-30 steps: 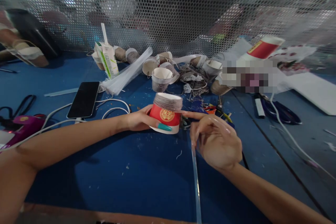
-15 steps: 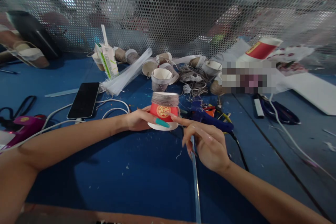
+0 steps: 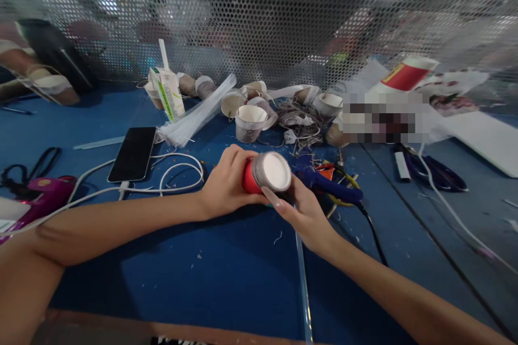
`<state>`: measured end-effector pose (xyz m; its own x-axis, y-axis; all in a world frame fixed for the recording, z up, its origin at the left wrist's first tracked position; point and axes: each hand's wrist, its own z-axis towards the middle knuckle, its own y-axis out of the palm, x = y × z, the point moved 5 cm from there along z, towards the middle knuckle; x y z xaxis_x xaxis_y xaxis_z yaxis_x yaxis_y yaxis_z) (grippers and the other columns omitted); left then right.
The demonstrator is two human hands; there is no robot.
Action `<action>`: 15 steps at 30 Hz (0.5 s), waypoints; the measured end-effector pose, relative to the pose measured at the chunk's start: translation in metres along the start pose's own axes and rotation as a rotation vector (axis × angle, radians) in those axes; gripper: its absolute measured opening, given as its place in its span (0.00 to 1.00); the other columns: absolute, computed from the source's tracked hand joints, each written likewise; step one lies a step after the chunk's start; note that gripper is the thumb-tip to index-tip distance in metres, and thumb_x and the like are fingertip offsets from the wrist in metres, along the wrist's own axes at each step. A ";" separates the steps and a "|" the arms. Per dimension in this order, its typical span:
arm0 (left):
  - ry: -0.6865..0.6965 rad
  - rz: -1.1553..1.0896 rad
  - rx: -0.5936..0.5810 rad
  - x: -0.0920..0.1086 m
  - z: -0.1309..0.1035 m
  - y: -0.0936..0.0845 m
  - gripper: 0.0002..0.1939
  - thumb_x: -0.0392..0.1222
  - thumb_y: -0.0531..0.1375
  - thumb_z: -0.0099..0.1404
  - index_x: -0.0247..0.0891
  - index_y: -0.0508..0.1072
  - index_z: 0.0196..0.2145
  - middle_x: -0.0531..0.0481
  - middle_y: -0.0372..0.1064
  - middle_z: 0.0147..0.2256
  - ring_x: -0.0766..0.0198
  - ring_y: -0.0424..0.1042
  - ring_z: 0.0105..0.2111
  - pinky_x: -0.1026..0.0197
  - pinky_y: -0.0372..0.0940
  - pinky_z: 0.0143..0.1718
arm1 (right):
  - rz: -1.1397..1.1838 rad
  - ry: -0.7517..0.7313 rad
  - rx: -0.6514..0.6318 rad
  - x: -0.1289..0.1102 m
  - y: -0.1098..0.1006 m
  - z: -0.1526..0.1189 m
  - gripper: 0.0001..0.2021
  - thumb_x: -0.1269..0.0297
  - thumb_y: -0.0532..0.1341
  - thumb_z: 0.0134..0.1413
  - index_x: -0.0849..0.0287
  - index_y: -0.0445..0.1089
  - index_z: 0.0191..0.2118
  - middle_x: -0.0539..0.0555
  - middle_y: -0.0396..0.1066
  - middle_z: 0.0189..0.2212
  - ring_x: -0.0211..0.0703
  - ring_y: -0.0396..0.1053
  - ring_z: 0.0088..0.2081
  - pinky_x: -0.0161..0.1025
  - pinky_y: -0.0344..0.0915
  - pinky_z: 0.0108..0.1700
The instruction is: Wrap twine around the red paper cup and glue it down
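Between my hands is a red paper cup (image 3: 251,178) with grey cord wound around one end, its round white end face turned up toward me and to the right. My left hand (image 3: 229,180) is wrapped around the cup's red side. With thumb and fingers, my right hand (image 3: 305,213) grips the corded end. A clear glue stick (image 3: 303,285) lies on the blue table below my right hand, its upper end hidden. Just beyond that hand rests a blue glue gun (image 3: 335,187) with a black cable.
Behind the cup stand several small cord-wrapped cups (image 3: 250,132), a heap of grey cord (image 3: 297,124) and a bundle of clear glue sticks (image 3: 198,113). A phone (image 3: 133,154) on a white cable and a purple glue gun (image 3: 44,199) lie left. Scissors (image 3: 439,175) lie right.
The cup has been tipped from upright, so its corded end now faces me. My left hand has turned around its side, and my right hand has gone from a pointing finger to a grip.
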<state>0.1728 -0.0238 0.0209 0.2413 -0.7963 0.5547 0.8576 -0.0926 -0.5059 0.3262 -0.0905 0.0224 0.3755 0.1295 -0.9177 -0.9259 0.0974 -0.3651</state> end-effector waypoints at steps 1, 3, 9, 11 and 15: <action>0.054 0.068 0.004 0.004 -0.001 0.000 0.37 0.66 0.66 0.54 0.37 0.65 0.51 0.42 0.66 0.42 0.52 0.66 0.43 0.46 0.66 0.47 | 0.044 0.013 -0.019 0.000 0.002 -0.001 0.36 0.33 0.63 0.45 0.58 0.68 0.52 0.62 0.74 0.49 0.59 0.71 0.52 0.57 0.67 0.55; 0.139 0.152 0.044 0.012 -0.003 0.001 0.40 0.70 0.62 0.55 0.35 0.64 0.52 0.41 0.66 0.42 0.52 0.66 0.42 0.46 0.67 0.45 | 0.140 0.050 -0.031 0.001 0.004 -0.001 0.35 0.34 0.63 0.47 0.56 0.68 0.53 0.60 0.74 0.51 0.58 0.70 0.54 0.55 0.67 0.56; 0.204 0.107 0.102 0.019 -0.003 -0.003 0.38 0.69 0.58 0.61 0.34 0.62 0.54 0.39 0.65 0.44 0.52 0.66 0.44 0.47 0.68 0.46 | 0.408 0.219 0.029 0.008 0.004 0.001 0.31 0.41 0.70 0.43 0.53 0.69 0.50 0.56 0.74 0.50 0.53 0.71 0.53 0.51 0.69 0.56; 0.207 0.061 0.072 0.020 -0.003 -0.005 0.34 0.64 0.57 0.64 0.34 0.61 0.55 0.38 0.65 0.45 0.52 0.66 0.45 0.47 0.68 0.46 | 0.487 0.255 0.023 0.008 0.005 0.001 0.28 0.43 0.71 0.43 0.52 0.70 0.48 0.55 0.75 0.48 0.51 0.72 0.51 0.48 0.71 0.53; 0.246 -0.030 0.055 0.021 -0.005 -0.010 0.28 0.59 0.54 0.68 0.34 0.63 0.55 0.37 0.66 0.46 0.52 0.68 0.47 0.48 0.67 0.47 | 0.674 0.264 -0.021 0.006 0.007 0.006 0.23 0.44 0.72 0.43 0.50 0.73 0.43 0.51 0.77 0.41 0.47 0.75 0.45 0.47 0.72 0.51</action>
<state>0.1672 -0.0429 0.0339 0.1033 -0.9157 0.3884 0.8876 -0.0913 -0.4514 0.3227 -0.0830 0.0153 -0.2974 -0.0882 -0.9507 -0.9542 0.0608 0.2929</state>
